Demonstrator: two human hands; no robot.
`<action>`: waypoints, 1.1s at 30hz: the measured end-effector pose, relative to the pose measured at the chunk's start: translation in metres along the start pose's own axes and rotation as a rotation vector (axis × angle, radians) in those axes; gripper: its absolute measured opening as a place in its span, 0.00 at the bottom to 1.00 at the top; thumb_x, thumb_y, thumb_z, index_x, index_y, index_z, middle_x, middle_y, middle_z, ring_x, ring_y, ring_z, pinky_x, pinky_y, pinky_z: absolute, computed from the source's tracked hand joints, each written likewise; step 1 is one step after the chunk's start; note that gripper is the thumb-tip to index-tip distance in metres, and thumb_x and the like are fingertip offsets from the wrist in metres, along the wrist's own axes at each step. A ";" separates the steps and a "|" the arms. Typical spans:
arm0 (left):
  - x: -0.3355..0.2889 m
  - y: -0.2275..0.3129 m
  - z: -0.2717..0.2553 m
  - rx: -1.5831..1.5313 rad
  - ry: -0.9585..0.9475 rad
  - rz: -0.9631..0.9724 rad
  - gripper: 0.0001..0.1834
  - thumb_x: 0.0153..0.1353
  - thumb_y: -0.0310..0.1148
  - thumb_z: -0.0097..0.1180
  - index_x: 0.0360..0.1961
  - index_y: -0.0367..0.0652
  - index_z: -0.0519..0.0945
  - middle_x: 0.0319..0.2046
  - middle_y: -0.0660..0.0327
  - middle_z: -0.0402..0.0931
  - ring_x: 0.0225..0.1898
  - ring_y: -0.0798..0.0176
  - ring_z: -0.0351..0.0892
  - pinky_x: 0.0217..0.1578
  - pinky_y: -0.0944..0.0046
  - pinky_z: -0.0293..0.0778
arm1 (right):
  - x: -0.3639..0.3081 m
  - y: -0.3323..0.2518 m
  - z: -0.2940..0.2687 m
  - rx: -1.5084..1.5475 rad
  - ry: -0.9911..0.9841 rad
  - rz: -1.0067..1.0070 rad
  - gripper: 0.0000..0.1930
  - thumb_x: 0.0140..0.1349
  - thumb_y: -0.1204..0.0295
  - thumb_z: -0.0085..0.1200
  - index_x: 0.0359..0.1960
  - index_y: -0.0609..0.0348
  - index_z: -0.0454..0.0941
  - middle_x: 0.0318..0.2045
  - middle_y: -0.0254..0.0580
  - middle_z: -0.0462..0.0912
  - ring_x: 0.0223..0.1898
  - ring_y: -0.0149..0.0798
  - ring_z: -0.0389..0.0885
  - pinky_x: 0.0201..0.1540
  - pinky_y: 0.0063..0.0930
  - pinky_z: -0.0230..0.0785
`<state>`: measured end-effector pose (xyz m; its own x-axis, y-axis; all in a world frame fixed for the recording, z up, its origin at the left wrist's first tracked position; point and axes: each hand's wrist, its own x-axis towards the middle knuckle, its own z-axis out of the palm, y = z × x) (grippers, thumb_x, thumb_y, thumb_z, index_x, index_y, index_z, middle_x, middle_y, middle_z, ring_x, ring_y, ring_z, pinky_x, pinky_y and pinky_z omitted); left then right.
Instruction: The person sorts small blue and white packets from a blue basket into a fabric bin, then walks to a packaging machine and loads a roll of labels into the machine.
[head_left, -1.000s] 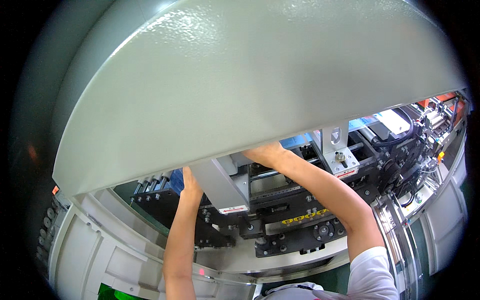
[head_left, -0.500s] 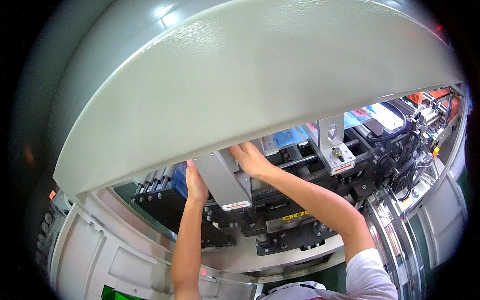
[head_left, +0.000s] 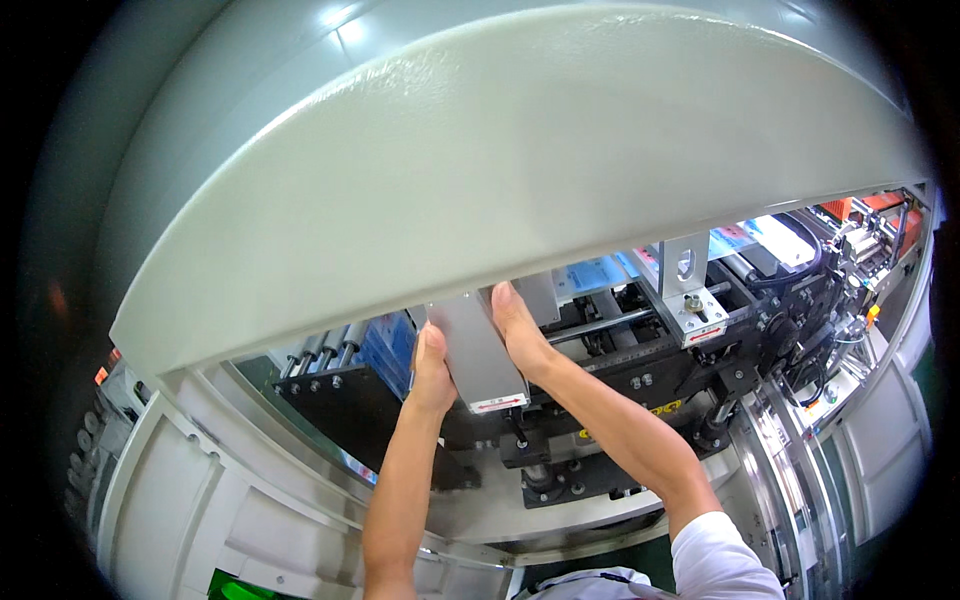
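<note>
A grey metal bracket (head_left: pixel 484 355) with a white label and red double arrow at its lower end stands between my hands, its top hidden by the big cover. My left hand (head_left: pixel 433 372) grips its left edge, thumb up and the other fingers out of sight behind it. On the opposite edge my right hand (head_left: pixel 520 335) holds on, thumb raised, its remaining fingers also hidden. Left of the bracket, blue printed film (head_left: pixel 388 345) runs by metal rollers (head_left: pixel 330 343). To the right sits a similar slotted bracket (head_left: pixel 690 290) with a bolt.
A large pale machine cover (head_left: pixel 520 150) overhangs the work area, its lower edge just above my hands. Black machine frames and shafts (head_left: pixel 600 325) lie below. More printed film (head_left: pixel 600 272) is beyond. White panels (head_left: pixel 190 490) stand at lower left, metal rails (head_left: pixel 775 460) at right.
My right hand has drawn back from further under the cover to the bracket's right edge. My left hand has closed in against its left edge. The view has shifted slightly.
</note>
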<state>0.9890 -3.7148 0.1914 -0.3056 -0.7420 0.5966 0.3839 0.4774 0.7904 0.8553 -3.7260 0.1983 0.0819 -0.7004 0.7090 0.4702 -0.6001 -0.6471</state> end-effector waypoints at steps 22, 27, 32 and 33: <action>-0.021 0.044 0.026 0.009 -0.014 -0.034 0.29 0.60 0.31 0.57 0.61 0.35 0.63 0.53 0.59 0.69 0.56 0.64 0.66 0.58 0.63 0.60 | -0.024 -0.036 -0.007 0.016 -0.142 0.056 0.29 0.65 0.53 0.49 0.55 0.68 0.65 0.47 0.44 0.74 0.49 0.33 0.70 0.53 0.27 0.63; -0.023 0.049 0.023 0.022 -0.023 -0.037 0.27 0.59 0.30 0.57 0.59 0.35 0.66 0.52 0.60 0.70 0.55 0.65 0.67 0.58 0.64 0.60 | -0.025 -0.046 -0.005 0.030 -0.163 0.054 0.27 0.66 0.53 0.48 0.55 0.67 0.68 0.43 0.37 0.76 0.39 0.25 0.71 0.37 0.19 0.65; -0.022 0.050 0.023 0.040 -0.029 -0.022 0.29 0.57 0.33 0.59 0.58 0.34 0.66 0.52 0.59 0.71 0.55 0.64 0.68 0.57 0.64 0.62 | -0.024 -0.041 -0.013 0.010 -0.168 0.045 0.29 0.67 0.52 0.46 0.56 0.67 0.70 0.35 0.34 0.78 0.33 0.23 0.71 0.32 0.17 0.64; -0.021 0.050 0.022 0.046 -0.035 -0.032 0.32 0.56 0.37 0.62 0.59 0.33 0.66 0.52 0.59 0.71 0.55 0.64 0.68 0.57 0.64 0.62 | -0.023 -0.042 -0.012 0.000 -0.156 0.023 0.29 0.67 0.51 0.45 0.56 0.67 0.70 0.35 0.34 0.78 0.32 0.23 0.71 0.32 0.17 0.63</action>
<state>0.9953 -3.6645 0.2215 -0.3478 -0.7409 0.5746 0.3333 0.4751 0.8144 0.8232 -3.6889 0.2058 0.2285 -0.6455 0.7288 0.4661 -0.5846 -0.6640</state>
